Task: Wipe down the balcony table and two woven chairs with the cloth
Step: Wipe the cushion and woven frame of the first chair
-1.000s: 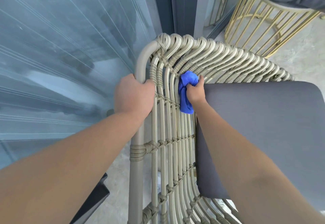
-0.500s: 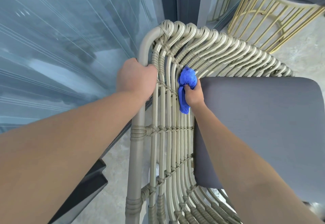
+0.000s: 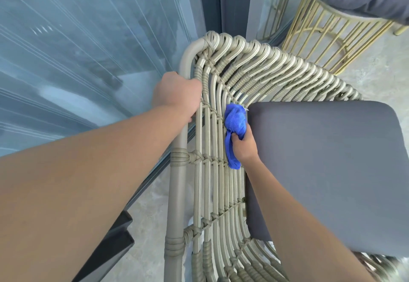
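The right hand (image 3: 243, 144) pinches the bunched blue cloth (image 3: 235, 127), pressing it against the woven chair (image 3: 221, 193) strands just left of the grey cushion (image 3: 321, 171). The left hand (image 3: 177, 93) grips the frame tube. Soft and light, the cloth likely works best bunched, to follow the stiff ribs.

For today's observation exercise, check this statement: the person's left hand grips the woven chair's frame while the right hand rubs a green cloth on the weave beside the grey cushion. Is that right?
Not quite: the cloth is blue, not green, as the head view shows. The rest holds: the left hand grips the woven chair's frame while the right hand rubs it on the weave beside the grey cushion.
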